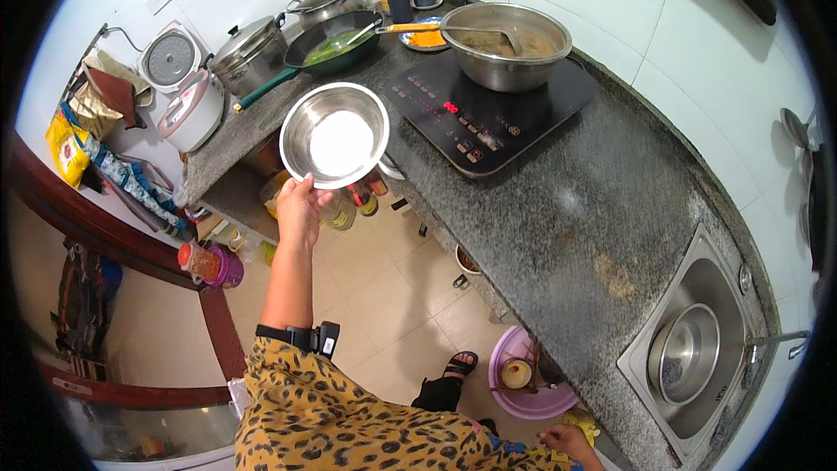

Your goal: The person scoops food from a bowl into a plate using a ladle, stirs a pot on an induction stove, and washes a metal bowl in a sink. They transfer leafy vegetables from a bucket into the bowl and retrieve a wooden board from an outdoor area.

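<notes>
My left hand (299, 212) grips a stainless steel bowl (295, 134) by its near rim, thumb inside the edge. The bowl hangs over the floor at the counter's edge, its mouth turned toward me, with bright glare on its bottom. At the bottom right, my right hand (567, 443) is low beside my body with its fingers curled; whether anything is in it does not show. Beyond the held bowl, a large steel basin (510, 78) of soupy food sits on the black induction cooktop (484, 137). A ladle (471, 28) with a yellow handle rests in that basin.
A wok (327, 60) with greens in liquid stands behind the held bowl, its green handle (268, 88) reaching over the counter edge. Farther left are a lidded pot (245, 59) and an open rice cooker (189, 111). Another metal bowl (690, 353) sits in the sink (703, 281).
</notes>
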`<state>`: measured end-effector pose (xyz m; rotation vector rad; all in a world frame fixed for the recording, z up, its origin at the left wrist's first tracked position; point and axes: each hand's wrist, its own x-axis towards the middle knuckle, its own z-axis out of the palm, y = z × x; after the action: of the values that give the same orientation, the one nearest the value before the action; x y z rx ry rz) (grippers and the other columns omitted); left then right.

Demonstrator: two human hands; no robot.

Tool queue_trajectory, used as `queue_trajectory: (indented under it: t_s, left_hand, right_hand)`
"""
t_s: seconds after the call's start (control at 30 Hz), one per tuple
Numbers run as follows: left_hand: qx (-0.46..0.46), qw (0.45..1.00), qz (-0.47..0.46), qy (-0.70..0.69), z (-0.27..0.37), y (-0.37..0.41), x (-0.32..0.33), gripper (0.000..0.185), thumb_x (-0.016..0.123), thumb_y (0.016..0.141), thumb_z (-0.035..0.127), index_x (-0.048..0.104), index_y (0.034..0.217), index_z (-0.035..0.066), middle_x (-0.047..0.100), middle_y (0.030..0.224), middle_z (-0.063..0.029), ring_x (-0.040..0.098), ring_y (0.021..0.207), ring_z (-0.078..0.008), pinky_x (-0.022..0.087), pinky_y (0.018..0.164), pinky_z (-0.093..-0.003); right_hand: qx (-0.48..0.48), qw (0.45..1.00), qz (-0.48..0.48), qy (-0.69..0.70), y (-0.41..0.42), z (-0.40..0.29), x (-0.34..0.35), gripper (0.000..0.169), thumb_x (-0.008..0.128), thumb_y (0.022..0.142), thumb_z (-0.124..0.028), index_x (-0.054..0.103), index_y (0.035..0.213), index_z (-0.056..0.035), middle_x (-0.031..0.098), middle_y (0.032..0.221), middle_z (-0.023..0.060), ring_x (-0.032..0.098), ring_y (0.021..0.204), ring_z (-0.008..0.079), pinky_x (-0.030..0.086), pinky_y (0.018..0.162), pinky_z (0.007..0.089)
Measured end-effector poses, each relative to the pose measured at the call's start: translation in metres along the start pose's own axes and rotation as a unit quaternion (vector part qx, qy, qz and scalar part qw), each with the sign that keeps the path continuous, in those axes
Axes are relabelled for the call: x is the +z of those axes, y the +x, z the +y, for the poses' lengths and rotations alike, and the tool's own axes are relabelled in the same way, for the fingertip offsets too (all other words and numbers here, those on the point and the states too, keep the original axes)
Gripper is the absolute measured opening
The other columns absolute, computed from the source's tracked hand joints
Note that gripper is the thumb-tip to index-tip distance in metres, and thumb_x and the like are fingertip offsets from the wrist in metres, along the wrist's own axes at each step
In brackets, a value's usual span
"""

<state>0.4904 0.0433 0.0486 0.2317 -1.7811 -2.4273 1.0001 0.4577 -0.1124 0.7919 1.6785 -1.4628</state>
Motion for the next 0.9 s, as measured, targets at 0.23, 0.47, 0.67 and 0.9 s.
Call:
queue_trajectory:
  t_s: [0.23,0.47,0.67,0.9]
  left_hand:
    - [-0.026,0.998,0.041,-0.035,-0.039,0.159,0.015,0.011,0.050,0.090,0.007,0.050,0.091,-0.003,0.060,0.080,-0.0120,0.060,0.059,-0.0184,0.054,0.056,-0.0266]
    - [-0.115,0.990,-0.032,-0.074,-0.082,0.264,0.035,0.019,0.054,0.089,0.006,0.051,0.101,-0.008,0.059,0.097,-0.0167,0.062,0.082,-0.0232,0.056,0.068,-0.0250]
    - [0.134,0.850,-0.085,0.502,-0.076,0.253,0.043,0.032,0.050,0.091,0.029,0.059,0.108,0.004,0.061,0.108,-0.0113,0.057,0.096,-0.0198,0.046,0.082,-0.0301]
    - [0.275,0.933,-0.050,0.228,-0.091,0.048,0.097,0.030,0.059,0.087,0.019,0.058,0.102,-0.006,0.062,0.083,-0.0157,0.060,0.068,-0.0235,0.050,0.061,-0.0321]
  right_hand:
    - [-0.106,0.976,-0.077,-0.174,0.029,-0.026,0.001,0.030,0.057,0.089,-0.035,0.065,0.100,-0.0078,0.066,0.089,0.0079,0.060,0.081,0.0164,0.046,0.072,0.0290]
    - [-0.141,0.969,-0.096,-0.179,0.004,-0.087,0.015,0.031,0.051,0.091,-0.033,0.061,0.105,-0.0066,0.063,0.095,0.0136,0.060,0.087,0.0291,0.046,0.075,0.0405]
    - [-0.122,0.976,0.003,-0.182,-0.021,-0.102,0.015,0.023,0.053,0.090,-0.026,0.063,0.097,-0.0061,0.064,0.089,0.0137,0.060,0.080,0.0281,0.046,0.071,0.0395]
    - [-0.162,0.987,-0.013,-0.013,-0.074,-0.125,-0.030,0.022,0.054,0.090,-0.023,0.063,0.094,-0.0034,0.065,0.079,0.0054,0.061,0.066,0.0138,0.048,0.061,0.0291]
